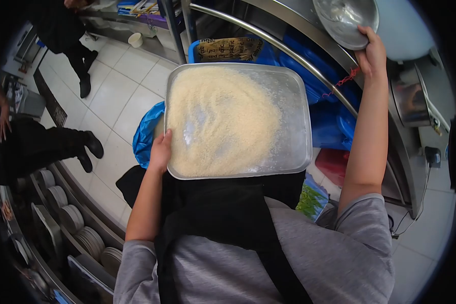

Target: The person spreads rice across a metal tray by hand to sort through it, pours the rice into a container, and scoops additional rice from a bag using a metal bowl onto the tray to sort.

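Note:
My left hand [161, 151] grips the left edge of a rectangular metal tray [295, 121], which lies level in front of my apron. Pale, grainy rice-like food [223, 121] is spread over the left and middle of the tray, with a thinner scatter toward its right side. Out to the upper right, my right hand [373, 53] is closed on the rim of a round metal bowl [347, 19] above the steel counter. No contents can be made out in the bowl. A blue bag [149, 134] shows beside the tray's left edge.
Two people in dark clothes [68, 38] stand at the left. Stacked plates [88, 240] fill shelves at the lower left. A curved metal rail [283, 46] and blue bin [193, 52] lie beyond the tray. A metal pot [409, 99] is at the right.

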`<action>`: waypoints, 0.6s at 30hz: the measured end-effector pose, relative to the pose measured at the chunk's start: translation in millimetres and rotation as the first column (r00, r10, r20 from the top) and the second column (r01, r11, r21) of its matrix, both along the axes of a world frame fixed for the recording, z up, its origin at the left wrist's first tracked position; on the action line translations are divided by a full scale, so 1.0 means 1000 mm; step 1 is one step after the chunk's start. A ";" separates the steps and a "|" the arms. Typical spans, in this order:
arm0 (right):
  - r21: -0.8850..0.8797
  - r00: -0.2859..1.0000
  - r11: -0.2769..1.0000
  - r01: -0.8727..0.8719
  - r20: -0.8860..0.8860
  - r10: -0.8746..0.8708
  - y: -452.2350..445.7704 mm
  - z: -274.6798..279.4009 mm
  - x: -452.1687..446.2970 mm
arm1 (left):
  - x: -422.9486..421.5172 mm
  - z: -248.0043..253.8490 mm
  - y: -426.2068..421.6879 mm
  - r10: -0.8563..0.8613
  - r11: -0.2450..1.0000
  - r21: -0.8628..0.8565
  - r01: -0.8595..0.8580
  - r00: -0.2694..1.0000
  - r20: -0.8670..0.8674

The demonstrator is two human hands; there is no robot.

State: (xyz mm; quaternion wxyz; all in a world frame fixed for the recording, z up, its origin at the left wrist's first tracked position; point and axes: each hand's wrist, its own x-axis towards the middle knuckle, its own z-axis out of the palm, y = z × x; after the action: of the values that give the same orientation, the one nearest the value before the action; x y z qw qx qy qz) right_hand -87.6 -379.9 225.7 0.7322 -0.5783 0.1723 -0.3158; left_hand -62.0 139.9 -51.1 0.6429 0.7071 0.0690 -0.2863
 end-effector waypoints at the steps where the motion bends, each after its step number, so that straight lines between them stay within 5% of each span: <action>1: 0.010 1.000 1.000 0.015 0.009 -0.015 -0.014 -0.005 0.000 | -0.003 0.002 0.008 0.046 0.999 0.000 -0.046 0.999 0.007; 7: 0.020 0.988 0.988 -0.153 0.008 0.153 -0.052 -0.018 0.007 | -0.008 0.020 0.068 0.134 0.991 -0.028 -0.134 0.991 0.014; 12: -0.063 0.983 0.997 -0.034 0.177 0.045 0.014 -0.007 -0.001 | -0.007 0.041 0.093 0.193 0.979 0.045 -0.197 0.978 0.074; 18: -0.065 0.985 0.996 -0.068 0.153 0.077 0.033 0.002 -0.008 | 0.000 0.069 0.090 0.209 0.974 0.068 -0.215 0.974 0.084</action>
State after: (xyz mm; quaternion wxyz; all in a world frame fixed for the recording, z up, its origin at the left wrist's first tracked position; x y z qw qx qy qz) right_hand -95.7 -346.8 228.0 0.7369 -0.5793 0.0840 -0.3382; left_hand -61.9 230.1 18.0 0.6442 0.7304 0.1305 -0.1857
